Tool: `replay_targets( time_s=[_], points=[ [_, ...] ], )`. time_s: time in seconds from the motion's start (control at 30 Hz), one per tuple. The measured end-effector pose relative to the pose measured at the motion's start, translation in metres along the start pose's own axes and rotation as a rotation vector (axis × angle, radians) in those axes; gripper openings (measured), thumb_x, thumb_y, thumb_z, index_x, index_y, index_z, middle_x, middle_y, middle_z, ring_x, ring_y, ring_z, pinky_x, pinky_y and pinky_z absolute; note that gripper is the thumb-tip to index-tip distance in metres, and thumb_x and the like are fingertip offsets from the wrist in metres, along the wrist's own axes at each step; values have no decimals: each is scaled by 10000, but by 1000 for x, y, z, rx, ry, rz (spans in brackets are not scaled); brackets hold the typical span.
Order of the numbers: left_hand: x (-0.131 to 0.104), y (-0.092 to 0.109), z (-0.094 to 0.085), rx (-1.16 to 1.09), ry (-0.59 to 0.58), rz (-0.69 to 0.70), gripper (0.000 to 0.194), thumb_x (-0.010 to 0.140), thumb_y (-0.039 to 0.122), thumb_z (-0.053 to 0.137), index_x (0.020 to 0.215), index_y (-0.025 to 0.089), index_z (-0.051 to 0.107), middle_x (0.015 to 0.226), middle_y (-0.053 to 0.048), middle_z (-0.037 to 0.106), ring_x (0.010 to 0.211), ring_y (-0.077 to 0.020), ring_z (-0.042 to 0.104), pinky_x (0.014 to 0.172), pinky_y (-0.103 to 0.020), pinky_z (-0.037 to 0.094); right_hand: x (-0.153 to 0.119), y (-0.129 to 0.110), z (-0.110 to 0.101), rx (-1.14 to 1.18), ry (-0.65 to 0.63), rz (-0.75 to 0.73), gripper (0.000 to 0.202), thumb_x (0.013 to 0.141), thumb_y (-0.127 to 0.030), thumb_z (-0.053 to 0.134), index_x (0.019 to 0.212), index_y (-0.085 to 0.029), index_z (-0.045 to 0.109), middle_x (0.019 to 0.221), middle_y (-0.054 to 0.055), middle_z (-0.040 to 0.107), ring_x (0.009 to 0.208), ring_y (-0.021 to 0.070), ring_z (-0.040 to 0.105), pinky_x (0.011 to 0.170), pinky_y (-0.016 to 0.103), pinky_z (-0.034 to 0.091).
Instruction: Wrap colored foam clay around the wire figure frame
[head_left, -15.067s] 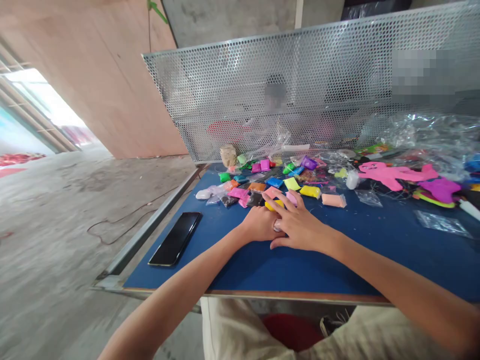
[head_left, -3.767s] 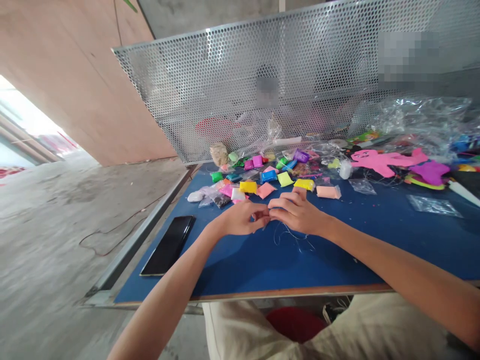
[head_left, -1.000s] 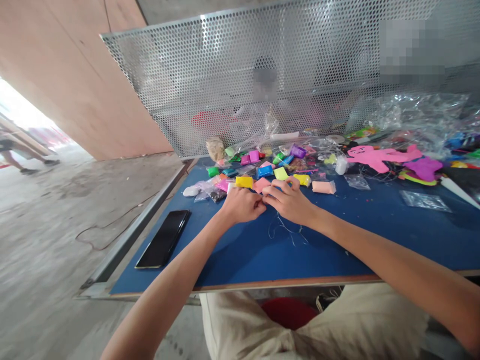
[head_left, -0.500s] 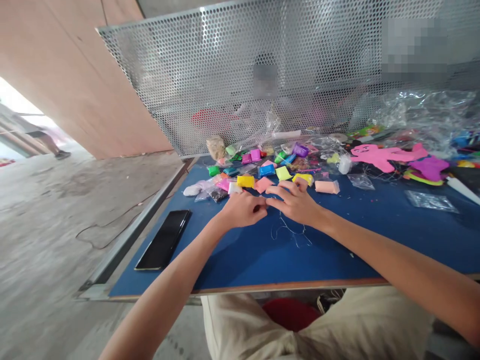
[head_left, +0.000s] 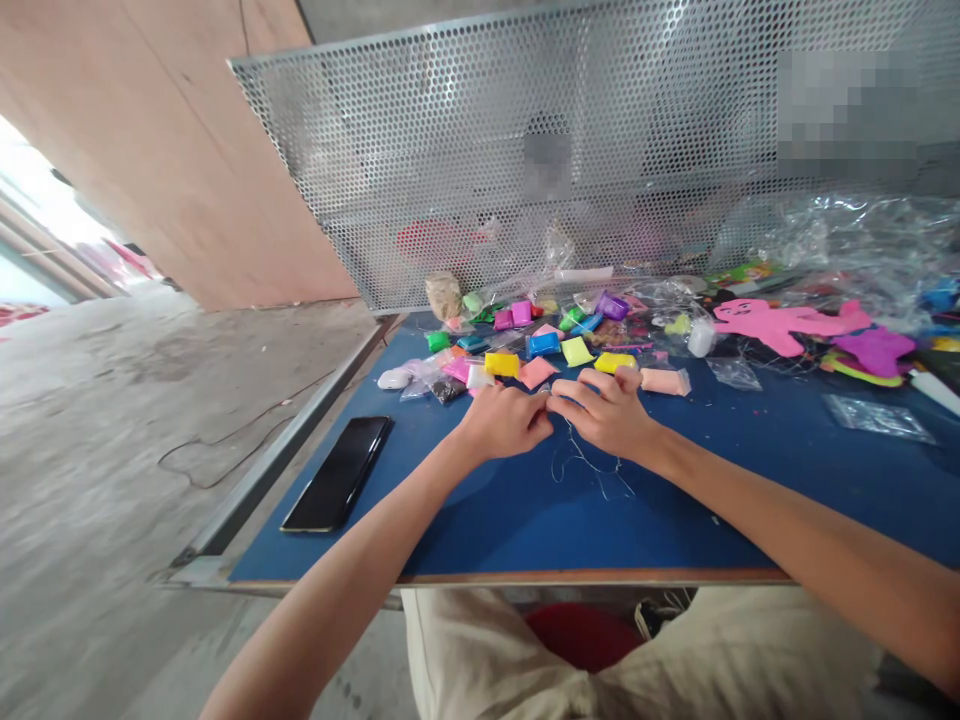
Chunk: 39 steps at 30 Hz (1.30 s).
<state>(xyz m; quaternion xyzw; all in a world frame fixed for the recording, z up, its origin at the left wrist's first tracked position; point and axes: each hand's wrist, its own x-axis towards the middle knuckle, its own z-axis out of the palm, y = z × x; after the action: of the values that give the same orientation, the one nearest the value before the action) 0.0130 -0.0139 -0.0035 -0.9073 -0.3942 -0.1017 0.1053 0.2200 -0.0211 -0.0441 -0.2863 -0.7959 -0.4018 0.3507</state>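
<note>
Fingers curled, left hand (head_left: 504,422) meeting right hand (head_left: 613,418); grip unclear; loose thread (head_left: 598,468) on blue table (head_left: 540,525).

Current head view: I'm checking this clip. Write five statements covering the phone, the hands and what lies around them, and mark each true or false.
1. The black phone lies on the blue tabletop, to the left of both hands. True.
2. The right hand is gripping the phone. False: it is beside the left hand, with their fingertips close together.
3. Thin threads lie on the tabletop near the right hand. True.
4. The pink figure lies left of the phone. False: it is far to its right.
5. A perforated metal screen stands at the far side of the tabletop. True.
</note>
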Motion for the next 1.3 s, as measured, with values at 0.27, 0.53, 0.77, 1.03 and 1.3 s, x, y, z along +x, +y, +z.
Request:
replay_targets(
  time_s=[0.27, 0.53, 0.77, 1.03, 1.3],
  points=[
    [0, -5, 2, -111, 64, -32, 233, 857, 290, 466, 845, 211, 685, 669, -35, 674, 616, -194, 612, 567, -292, 325, 10, -8, -6, 22, -73, 93, 182, 938, -123, 551, 956, -231, 696, 1157, 30, 699, 1144, 241, 464, 890, 447, 205],
    [2, -4, 0, -70, 98, -134, 239, 878, 331, 463, 849, 213, 669, 678, -37, 668, 628, -187, 599, 562, -282, 294, 15, -3, -13, 63, -187, 71, 196, 962, -127, 533, 963, -239, 695, 1177, 32, 684, 1168, 246, 454, 863, 459, 198],
    [1, -12, -3, -303, 136, -129, 248, 915, 261, 398, 786, 196, 599, 657, -7, 606, 607, -152, 533, 577, -268, 328, 2, 9, -10, 194, -176, 77, 158, 955, -196, 606, 992, -320, 697, 1127, -7, 679, 1143, 235, 451, 882, 448, 215],
    [0, -14, 1, -900, 46, 178, 672, 736, 494, 778, 1265, 176, 513, 1233, -121, 616, 1083, -243, 602, 943, -370, 483, 10, 4, -19, 441, -180, 315, 174, 985, -333, 560, 901, -265, 697, 1098, 36, 646, 1061, 238, 479, 902, 428, 285],
    [3, -15, 4, -888, -63, 116, 419, 820, 516, 709, 989, 137, 651, 813, -8, 654, 704, -124, 583, 646, -237, 447, 14, 2, -28, 518, -157, 367, 145, 982, -296, 560, 912, -274, 686, 1086, 38, 627, 1053, 244, 461, 905, 433, 298]
  ],
)
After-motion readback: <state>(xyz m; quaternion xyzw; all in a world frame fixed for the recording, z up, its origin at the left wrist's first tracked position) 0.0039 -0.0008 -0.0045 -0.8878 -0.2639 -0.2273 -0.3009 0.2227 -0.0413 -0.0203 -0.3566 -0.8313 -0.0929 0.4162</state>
